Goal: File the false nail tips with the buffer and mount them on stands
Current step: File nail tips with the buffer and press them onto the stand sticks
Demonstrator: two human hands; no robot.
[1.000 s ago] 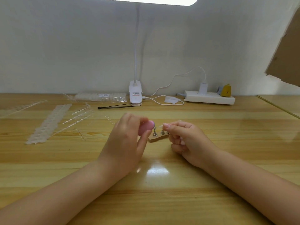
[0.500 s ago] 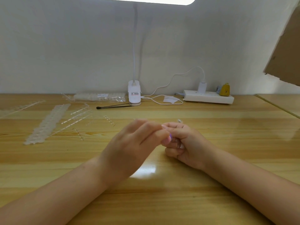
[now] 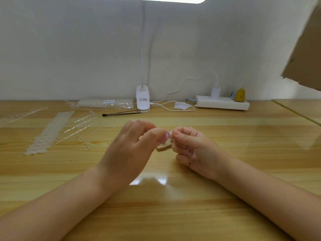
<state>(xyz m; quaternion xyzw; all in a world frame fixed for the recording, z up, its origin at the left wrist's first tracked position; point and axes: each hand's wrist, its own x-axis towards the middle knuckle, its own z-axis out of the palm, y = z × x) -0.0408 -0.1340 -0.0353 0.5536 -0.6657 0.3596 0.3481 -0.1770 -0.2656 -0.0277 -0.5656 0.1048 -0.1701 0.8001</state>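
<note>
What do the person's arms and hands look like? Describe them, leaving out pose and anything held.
Both forearms are bare up to the frame edge: no sleeves, watch, bracelets or gloves show. No rings are visible on the left hand or the right hand. Fingernails look short; polish cannot be judged.

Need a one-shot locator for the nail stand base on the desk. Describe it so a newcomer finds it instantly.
Start at the white clip lamp at the wall, then come straight toward the camera to where the left hand and right hand meet. Beneath the fingertips lies the stand base: a small tan wooden block carrying short metal pegs, unlike the clear plastic nail strips off to the left.
</note>
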